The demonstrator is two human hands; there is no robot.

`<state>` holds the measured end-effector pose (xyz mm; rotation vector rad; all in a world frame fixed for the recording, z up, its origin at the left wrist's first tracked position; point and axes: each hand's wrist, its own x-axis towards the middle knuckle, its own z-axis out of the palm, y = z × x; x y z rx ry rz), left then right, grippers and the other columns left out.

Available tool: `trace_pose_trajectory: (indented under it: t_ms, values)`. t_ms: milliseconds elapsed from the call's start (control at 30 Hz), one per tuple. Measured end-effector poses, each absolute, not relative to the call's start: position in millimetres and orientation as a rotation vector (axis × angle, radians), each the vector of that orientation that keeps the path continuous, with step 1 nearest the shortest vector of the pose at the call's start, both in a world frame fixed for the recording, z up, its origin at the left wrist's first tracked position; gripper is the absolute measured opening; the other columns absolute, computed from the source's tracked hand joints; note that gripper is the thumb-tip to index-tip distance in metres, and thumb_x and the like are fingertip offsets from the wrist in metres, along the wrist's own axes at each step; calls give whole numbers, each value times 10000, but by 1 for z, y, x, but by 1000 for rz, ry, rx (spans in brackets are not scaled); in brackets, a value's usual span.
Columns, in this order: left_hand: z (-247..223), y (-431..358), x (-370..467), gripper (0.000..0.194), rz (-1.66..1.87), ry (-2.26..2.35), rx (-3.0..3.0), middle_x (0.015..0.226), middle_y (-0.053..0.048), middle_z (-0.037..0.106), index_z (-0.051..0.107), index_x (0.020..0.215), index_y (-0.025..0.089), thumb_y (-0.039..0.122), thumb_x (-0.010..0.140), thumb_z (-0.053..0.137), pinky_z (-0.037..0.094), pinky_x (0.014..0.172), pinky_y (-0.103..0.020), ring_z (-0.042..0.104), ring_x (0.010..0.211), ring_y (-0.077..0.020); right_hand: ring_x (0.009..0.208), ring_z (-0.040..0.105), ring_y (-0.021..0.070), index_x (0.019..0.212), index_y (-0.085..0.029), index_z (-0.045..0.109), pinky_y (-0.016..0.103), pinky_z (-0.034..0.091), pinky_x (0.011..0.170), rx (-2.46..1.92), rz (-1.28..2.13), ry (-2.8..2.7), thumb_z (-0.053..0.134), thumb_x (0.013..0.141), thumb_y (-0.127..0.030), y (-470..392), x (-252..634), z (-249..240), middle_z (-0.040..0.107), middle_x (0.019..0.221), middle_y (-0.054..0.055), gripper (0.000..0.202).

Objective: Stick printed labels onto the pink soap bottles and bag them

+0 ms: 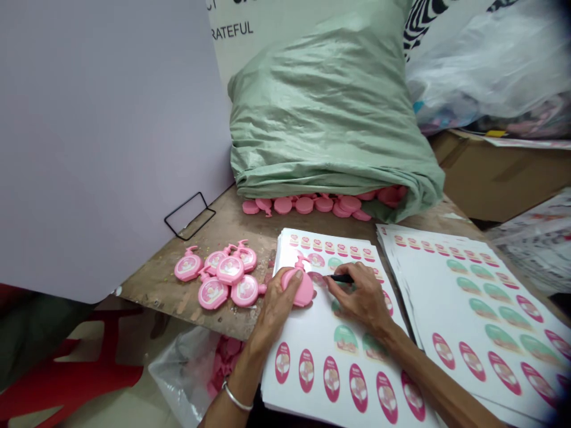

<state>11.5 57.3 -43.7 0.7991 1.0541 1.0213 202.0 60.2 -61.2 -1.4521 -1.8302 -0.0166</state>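
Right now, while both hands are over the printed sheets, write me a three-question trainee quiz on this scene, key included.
1. Multiple choice: what does the left hand hold?
A) a black wire stand
B) a pink pump-shaped piece
C) a clear plastic bag
2. True or false: the green sack lies nearer the person than the printed sheets do.
3. Fill in the blank: the slim dark tool is in the person's ____ hand.

Key:
1. B; the side of it facing the camera shows no label.
2. False; the green sack lies beyond the printed sheets.
3. Right; the right hand grips it over the sheets.
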Motion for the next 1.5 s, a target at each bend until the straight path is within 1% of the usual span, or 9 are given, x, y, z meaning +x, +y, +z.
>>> trace_pose_trajectory:
  t_ms: [200,300,433,600,1033,1200,1333,1433,1500]
  values:
    - [-43,55,11,466,1055,958,755,946,-89,655,598,1069,143,522,805,658,599,622,-301,694,735,-195,558,506,130,757,-197,616,267,417,524,-1565,594,-1420,654,783,-488,59,207,-34,607,660,-1,294]
    - [-35,51,8,476,1120,934,669,1102,-124,637,620,1104,146,532,826,634,614,690,-318,676,901,-226,638,584,158,870,-198,732,276,461,564,-1540,785,-1421,658,776,-511,54,197,-18,710,791,34,335]
    - [-24,44,5,544,1209,901,563,1260,-149,600,647,1155,154,594,846,569,611,780,-341,600,1097,-273,747,647,191,893,-224,774,294,510,643,-1444,850,-1515,650,798,-471,46,173,-5,748,869,41,292]
    - [-19,38,3,563,1170,839,581,1263,-147,613,641,1177,151,607,892,476,612,787,-365,594,1129,-294,732,652,196,885,-213,777,302,528,632,-1387,856,-1563,654,801,-447,43,156,-1,735,775,37,277]
    - [-15,35,-2,575,1184,902,624,1330,-119,574,638,1180,170,631,878,475,626,745,-334,602,1119,-278,660,614,170,866,-212,764,291,494,588,-1339,727,-1630,650,808,-443,42,148,5,718,761,44,264]
    - [-11,39,-6,594,1179,914,608,1237,-128,624,639,1164,166,652,870,464,622,728,-329,615,1096,-277,637,592,163,865,-212,753,295,477,580,-1321,666,-1675,637,834,-425,44,145,4,702,734,37,245]
    - [-7,34,-2,513,1153,896,745,1179,-128,640,623,1149,151,543,818,636,619,692,-313,656,990,-254,717,627,204,902,-216,740,359,487,690,-1333,430,-1826,614,861,-429,48,145,-4,714,769,53,250]
    - [-8,25,-14,572,1141,993,754,1112,-132,668,595,1182,142,462,733,751,615,621,-315,686,868,-242,831,662,293,936,-228,735,460,480,789,-1415,123,-1874,671,784,-519,53,154,-13,739,882,88,334]
    - [-3,21,-47,627,1220,1062,630,991,-139,710,590,1199,119,467,708,763,599,559,-298,699,802,-251,842,678,315,951,-230,731,472,508,782,-1474,146,-1810,676,740,-584,58,164,-17,745,917,102,416]
